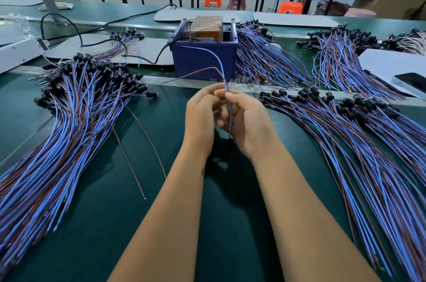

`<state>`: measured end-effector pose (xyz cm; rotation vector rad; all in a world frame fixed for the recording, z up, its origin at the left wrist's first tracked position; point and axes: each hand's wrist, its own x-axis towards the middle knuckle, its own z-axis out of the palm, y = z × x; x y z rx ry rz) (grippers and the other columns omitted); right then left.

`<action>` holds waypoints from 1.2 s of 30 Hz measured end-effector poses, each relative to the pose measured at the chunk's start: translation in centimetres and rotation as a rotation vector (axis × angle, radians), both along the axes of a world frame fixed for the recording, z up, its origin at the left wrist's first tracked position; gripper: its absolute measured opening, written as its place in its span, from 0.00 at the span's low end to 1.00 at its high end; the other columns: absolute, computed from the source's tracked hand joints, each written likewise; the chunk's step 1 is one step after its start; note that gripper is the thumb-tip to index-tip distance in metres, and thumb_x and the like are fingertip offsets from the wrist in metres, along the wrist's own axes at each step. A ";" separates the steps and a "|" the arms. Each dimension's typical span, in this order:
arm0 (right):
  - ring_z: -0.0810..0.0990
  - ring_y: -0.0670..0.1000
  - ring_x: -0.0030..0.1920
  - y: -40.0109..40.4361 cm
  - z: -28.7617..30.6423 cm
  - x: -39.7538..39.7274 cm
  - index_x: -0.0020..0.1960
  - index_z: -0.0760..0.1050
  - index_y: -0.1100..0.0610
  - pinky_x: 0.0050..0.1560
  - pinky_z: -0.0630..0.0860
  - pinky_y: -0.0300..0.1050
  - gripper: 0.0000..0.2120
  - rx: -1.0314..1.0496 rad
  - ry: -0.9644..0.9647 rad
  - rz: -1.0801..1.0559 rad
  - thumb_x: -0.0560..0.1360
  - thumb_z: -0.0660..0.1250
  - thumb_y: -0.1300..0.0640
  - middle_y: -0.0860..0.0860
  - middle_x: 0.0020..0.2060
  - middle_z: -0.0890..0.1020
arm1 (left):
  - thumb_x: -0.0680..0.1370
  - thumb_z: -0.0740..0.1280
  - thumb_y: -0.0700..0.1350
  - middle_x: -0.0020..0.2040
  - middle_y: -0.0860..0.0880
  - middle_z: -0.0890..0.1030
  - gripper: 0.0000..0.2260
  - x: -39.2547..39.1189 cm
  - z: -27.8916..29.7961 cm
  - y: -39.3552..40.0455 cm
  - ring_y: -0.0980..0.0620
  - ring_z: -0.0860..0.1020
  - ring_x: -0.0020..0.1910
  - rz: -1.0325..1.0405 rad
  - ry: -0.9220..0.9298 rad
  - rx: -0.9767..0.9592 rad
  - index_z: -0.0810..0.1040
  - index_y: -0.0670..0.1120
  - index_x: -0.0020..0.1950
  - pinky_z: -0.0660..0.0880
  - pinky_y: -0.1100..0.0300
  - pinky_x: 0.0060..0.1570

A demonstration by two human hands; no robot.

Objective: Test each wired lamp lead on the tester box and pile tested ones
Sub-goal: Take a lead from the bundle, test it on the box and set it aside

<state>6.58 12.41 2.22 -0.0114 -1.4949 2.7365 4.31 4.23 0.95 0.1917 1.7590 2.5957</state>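
- On the left of the green surface [96,212] lies a big pile of leads [69,120], too many to count, black lamp holders at the far end, blue and brown wires fanned toward the person. Two loose brown wires [138,143] lie just beside it.
- The left hand [200,118] has its fingers curled in toward the lead [227,88]; whether they pinch it cannot be told, as the fingertips are hidden.
- One lead is held upright between the hands, in front of the tester box [205,51]; its blue wire arcs up to the box rim, its brown wire sticks out leftward, and a black holder hangs below.
- The right hand [247,120] pinches that lead between thumb and forefinger.
- It looks very light and limp: thin wires will flop and snag on neighbours, so a hold near the bare ends should steer them best.
- One blue box stands behind the hands.
- To the right, at least four more piles [345,131] spread out; a phone [412,82] rests at the edge.
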 end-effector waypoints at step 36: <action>0.81 0.53 0.45 1.6 -2.5 -1.0 0.47 0.77 0.51 0.48 0.79 0.49 0.04 0.816 -0.051 -0.486 0.75 0.70 0.59 0.54 0.43 0.82 | 0.71 0.69 0.43 0.26 0.58 0.73 0.09 -0.6 -1.6 -0.4 0.59 0.69 0.27 0.011 0.219 -0.832 0.77 0.58 0.42 0.65 0.65 0.29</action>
